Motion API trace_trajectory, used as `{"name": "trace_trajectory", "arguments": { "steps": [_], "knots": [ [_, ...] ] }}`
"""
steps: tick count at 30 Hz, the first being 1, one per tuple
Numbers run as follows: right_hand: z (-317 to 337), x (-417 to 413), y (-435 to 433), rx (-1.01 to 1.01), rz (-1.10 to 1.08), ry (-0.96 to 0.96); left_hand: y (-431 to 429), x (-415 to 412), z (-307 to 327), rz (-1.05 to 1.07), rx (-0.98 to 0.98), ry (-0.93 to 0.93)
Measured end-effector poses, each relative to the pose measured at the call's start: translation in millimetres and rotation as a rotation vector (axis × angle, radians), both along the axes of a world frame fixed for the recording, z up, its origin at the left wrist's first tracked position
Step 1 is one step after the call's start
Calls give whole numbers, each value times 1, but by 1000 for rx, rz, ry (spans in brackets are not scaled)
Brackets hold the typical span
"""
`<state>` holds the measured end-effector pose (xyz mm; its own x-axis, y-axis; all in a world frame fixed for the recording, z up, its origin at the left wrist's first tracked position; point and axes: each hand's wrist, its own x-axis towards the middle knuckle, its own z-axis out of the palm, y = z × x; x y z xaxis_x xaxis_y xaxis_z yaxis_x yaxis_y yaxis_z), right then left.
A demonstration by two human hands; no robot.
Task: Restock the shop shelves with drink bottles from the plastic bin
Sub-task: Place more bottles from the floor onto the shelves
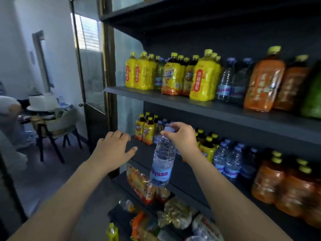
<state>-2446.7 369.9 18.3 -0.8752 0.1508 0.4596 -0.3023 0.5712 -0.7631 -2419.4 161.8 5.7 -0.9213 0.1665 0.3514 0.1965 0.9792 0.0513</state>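
Dark shelves (217,110) are filling the right side, carrying rows of yellow bottles (205,79), orange bottles (264,87) and water on two levels, with snack packs (140,181) lying on a lower level. The left hand (112,146) is hovering by the middle level's bare left end, its grip apart, fingers spread, holding nothing. The right hand (182,136) is pinching a water bottle (163,159) by its cap, grip clamped there, the bottle hanging slightly tilted in front of the middle level's edge
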Motion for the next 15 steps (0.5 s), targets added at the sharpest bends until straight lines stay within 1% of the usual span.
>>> {"name": "trace_trajectory", "arguments": {
  "steps": [7, 12, 15],
  "knots": [
    [11, 44, 57, -77, -121, -1, 54, 11, 16, -150, -12, 25],
    [30, 77, 97, -111, -145, 22, 97, 21, 31, -219, 35, -13],
    [43, 94, 116, -126, -160, 64, 118, 29, 44, -255, 73, 11]
  ]
}}
